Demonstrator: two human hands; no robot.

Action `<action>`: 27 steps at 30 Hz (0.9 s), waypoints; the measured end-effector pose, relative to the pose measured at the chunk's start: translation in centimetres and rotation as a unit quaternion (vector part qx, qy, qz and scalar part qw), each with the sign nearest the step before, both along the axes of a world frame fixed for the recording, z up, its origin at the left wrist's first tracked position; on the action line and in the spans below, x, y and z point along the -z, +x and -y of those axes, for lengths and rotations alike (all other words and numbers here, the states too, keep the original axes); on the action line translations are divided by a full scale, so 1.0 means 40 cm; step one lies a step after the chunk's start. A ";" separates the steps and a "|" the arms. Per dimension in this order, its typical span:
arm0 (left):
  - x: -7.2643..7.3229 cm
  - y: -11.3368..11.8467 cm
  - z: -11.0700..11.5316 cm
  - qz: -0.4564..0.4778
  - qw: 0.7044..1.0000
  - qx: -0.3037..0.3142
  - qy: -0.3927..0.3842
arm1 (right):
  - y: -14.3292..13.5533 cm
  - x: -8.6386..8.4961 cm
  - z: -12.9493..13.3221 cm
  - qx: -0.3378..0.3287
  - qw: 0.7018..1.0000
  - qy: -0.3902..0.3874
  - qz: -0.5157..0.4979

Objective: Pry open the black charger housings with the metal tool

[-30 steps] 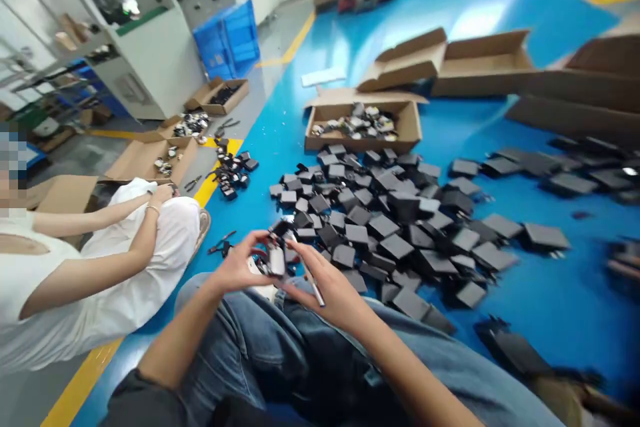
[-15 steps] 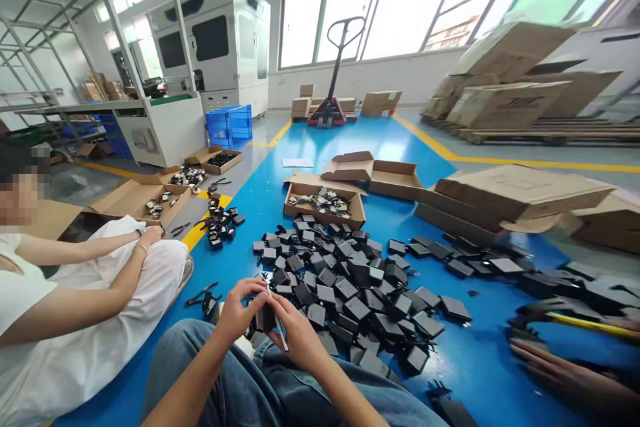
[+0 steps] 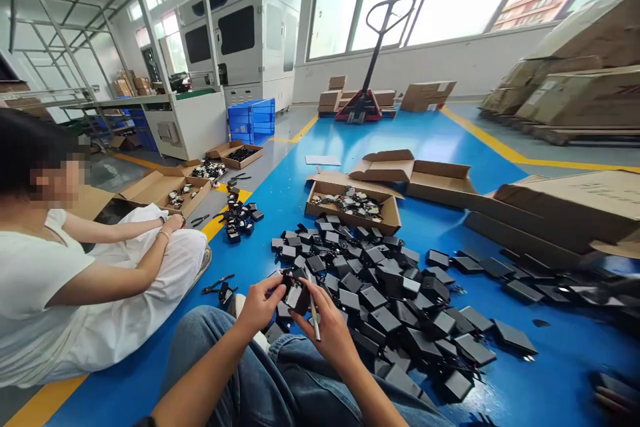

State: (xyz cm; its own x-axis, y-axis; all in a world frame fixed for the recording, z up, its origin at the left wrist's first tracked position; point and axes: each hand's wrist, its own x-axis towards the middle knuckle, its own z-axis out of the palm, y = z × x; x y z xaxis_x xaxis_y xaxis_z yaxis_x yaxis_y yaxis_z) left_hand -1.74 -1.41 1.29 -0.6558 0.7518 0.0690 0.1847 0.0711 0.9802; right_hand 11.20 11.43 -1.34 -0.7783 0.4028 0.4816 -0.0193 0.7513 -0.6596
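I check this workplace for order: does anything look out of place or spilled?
Black cases lie loose in a heap on the blue floor, beside an open carton; this looks spilled, but may be deliberate.

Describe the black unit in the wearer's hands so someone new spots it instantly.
Find the big heap of black cases on the blue floor. Before its left side, above the jeans, the left hand and right hand hold one black unit. Beside a slim pen-like tool, it stands out from the heaped cases by its whitish face.
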 end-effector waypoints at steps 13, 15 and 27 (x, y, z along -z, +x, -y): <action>0.031 0.064 0.016 0.068 0.997 -0.032 0.009 | 0.015 0.010 0.045 -0.028 0.996 0.080 -0.003; 0.011 0.052 0.027 0.070 0.995 -0.058 0.031 | 0.015 -0.020 0.056 -0.047 0.998 0.037 -0.029; -0.005 0.013 0.071 -0.131 0.988 -0.084 0.013 | 0.079 -0.161 0.065 -0.028 0.993 -0.070 -0.096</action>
